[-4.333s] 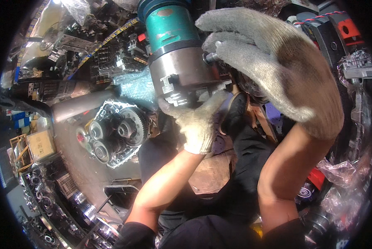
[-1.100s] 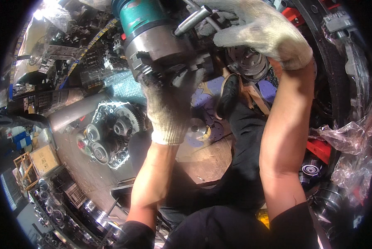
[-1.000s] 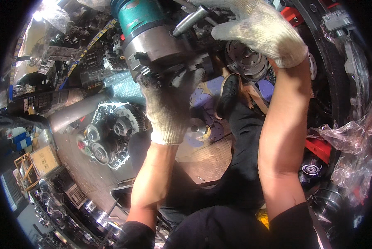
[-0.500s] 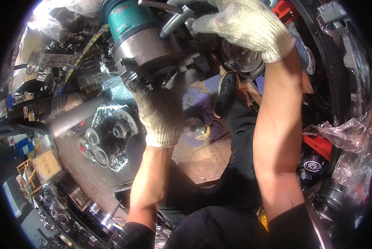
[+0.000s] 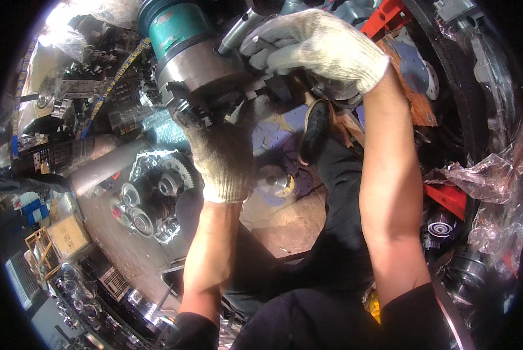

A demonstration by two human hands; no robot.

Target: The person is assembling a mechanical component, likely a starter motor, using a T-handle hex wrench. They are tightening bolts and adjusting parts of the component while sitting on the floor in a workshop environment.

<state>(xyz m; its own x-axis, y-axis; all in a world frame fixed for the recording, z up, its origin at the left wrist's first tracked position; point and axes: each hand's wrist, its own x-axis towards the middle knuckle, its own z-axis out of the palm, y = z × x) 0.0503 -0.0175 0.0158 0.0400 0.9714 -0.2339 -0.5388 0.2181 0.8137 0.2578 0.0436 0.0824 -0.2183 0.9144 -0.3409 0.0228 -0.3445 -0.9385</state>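
A grey metal chuck (image 5: pixel 200 73) on a teal machine body (image 5: pixel 171 23) fills the upper middle of the head view. My left hand (image 5: pixel 218 154), in a dirty knit glove, reaches up from below and grips the chuck's lower front. My right hand (image 5: pixel 317 46), in a cleaner white glove, is closed over a steel key handle (image 5: pixel 238 32) that sticks out of the chuck's side. What the chuck holds is hidden by my left glove.
An open gearbox with several gears (image 5: pixel 151 198) lies on the floor at the left beside a grey pipe (image 5: pixel 107 166). A small cardboard box (image 5: pixel 66 236) sits lower left. Red metal parts (image 5: pixel 448 198) and crumpled plastic wrap (image 5: pixel 495 178) lie at the right.
The chuck and both hands have drifted up and left in the view. My right hand has shifted along the key handle; my left hand stays under the chuck.
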